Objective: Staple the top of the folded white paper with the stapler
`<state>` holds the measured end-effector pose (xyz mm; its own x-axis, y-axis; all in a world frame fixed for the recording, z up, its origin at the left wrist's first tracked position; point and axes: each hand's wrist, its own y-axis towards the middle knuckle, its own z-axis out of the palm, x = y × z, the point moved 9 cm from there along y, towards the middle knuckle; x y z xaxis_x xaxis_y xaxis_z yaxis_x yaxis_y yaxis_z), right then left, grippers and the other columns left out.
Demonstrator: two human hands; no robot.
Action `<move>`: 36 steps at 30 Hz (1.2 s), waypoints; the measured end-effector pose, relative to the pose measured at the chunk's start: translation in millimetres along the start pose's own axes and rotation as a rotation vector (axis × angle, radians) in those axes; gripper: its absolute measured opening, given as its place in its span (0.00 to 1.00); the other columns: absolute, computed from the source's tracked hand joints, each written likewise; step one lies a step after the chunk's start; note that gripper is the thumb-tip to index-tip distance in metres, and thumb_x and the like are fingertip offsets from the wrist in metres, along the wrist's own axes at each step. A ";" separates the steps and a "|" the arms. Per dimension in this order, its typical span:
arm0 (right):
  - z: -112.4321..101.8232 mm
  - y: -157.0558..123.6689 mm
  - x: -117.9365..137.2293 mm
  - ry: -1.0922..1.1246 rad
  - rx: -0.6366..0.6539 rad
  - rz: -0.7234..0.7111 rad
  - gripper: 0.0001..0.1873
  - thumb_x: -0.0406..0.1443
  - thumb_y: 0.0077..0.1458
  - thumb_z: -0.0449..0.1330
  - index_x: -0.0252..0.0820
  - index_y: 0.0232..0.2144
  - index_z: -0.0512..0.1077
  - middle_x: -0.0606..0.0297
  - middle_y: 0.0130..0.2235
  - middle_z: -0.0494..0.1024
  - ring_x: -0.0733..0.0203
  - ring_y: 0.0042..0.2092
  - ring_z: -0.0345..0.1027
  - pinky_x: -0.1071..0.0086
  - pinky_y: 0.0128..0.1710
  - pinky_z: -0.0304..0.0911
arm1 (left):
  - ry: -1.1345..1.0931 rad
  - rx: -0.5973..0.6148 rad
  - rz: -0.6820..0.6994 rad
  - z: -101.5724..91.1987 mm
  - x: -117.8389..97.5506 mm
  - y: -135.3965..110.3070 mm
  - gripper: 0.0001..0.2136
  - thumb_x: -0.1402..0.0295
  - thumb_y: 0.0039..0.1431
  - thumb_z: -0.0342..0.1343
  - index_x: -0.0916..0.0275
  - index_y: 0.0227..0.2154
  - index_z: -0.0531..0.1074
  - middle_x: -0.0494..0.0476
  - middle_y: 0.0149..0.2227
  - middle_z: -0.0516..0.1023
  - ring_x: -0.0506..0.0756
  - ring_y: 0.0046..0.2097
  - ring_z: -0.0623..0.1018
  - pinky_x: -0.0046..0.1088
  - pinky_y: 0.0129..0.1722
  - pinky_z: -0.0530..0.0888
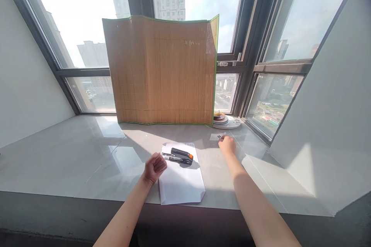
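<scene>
My left hand (155, 168) is curled into a fist beside the upper left edge of a stack of white paper (182, 185). Nothing shows between its fingers. On the paper lies a black stapler (181, 156) with an orange part at its right end, its silvery inner track exposed. My right hand (227, 145) reaches out to the right, its fingers pinched on a small dark piece (219, 137) too small to name exactly. Just under and left of those fingertips, a small pale, clear-looking packet or sheet (214, 137) lies on the sill.
A brown bamboo mat (165, 73) with green edging stands upright against the window. Right of its base sits a stack of plates (228, 122). The pale tiled sill (95, 154) ends at a front edge near me, with white walls (319, 123) at both sides.
</scene>
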<state>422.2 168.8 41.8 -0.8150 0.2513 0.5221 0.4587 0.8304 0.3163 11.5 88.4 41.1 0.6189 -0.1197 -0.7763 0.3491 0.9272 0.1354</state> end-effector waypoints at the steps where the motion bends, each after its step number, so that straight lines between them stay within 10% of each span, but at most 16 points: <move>1: 0.9 -3.8 3.9 0.013 0.016 -0.003 0.14 0.33 0.63 0.57 0.38 0.36 0.83 0.41 0.39 0.81 0.43 0.43 0.73 0.59 0.41 0.61 | -0.003 0.000 -0.002 0.5 -0.1 -0.5 0.37 0.57 0.54 0.70 0.60 0.15 0.41 0.42 0.13 0.38 0.43 0.16 0.44 0.27 0.20 0.44; 6: 29.6 -25.7 42.4 0.151 0.245 -0.189 0.21 0.35 0.55 0.62 0.48 0.13 0.62 0.67 0.21 0.63 0.62 0.27 0.52 0.66 0.30 0.50 | -0.029 -0.010 0.011 -1.8 -1.5 -0.3 0.38 0.56 0.54 0.71 0.59 0.15 0.41 0.42 0.13 0.38 0.43 0.16 0.43 0.27 0.20 0.44; 17: 36.5 -47.9 68.0 0.748 0.697 -0.330 0.33 0.54 0.58 0.58 0.48 0.19 0.43 0.75 0.21 0.42 0.66 0.26 0.33 0.66 0.27 0.38 | -0.070 -0.190 0.259 -18.2 -33.7 -6.4 0.32 0.56 0.66 0.63 0.58 0.19 0.45 0.43 0.16 0.44 0.46 0.18 0.48 0.27 0.19 0.54; 24: 53.0 -70.8 81.9 0.873 0.936 -0.335 0.39 0.56 0.53 0.68 0.46 0.17 0.45 0.76 0.21 0.42 0.69 0.26 0.33 0.67 0.27 0.33 | 1.173 -0.697 0.377 -96.5 -109.2 33.2 0.18 0.60 0.75 0.39 0.56 0.29 0.64 0.50 0.22 0.62 0.55 0.26 0.70 0.30 0.29 0.69; 30: 63.2 -65.6 77.7 0.905 0.948 -0.315 0.39 0.57 0.52 0.69 0.47 0.16 0.46 0.78 0.19 0.43 0.70 0.25 0.32 0.66 0.27 0.32 | 1.485 -0.602 0.297 -145.8 -131.9 72.7 0.11 0.74 0.61 0.53 0.64 0.43 0.78 0.72 0.57 0.80 0.68 0.63 0.76 0.48 0.64 0.71; 36: 67.4 -64.9 76.4 0.919 0.981 -0.306 0.38 0.57 0.52 0.69 0.47 0.16 0.46 0.78 0.19 0.42 0.71 0.25 0.32 0.66 0.27 0.31 | 1.826 -0.424 0.120 -159.6 -108.3 95.7 0.25 0.80 0.60 0.49 0.62 0.58 0.78 0.65 0.66 0.77 0.65 0.71 0.72 0.46 0.68 0.69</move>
<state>306.3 167.7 7.7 -0.1367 -0.1004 0.9855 -0.4426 0.8962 0.0299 -134.5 246.7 39.9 -0.8901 0.1551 -0.4285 0.0154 0.9500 0.3119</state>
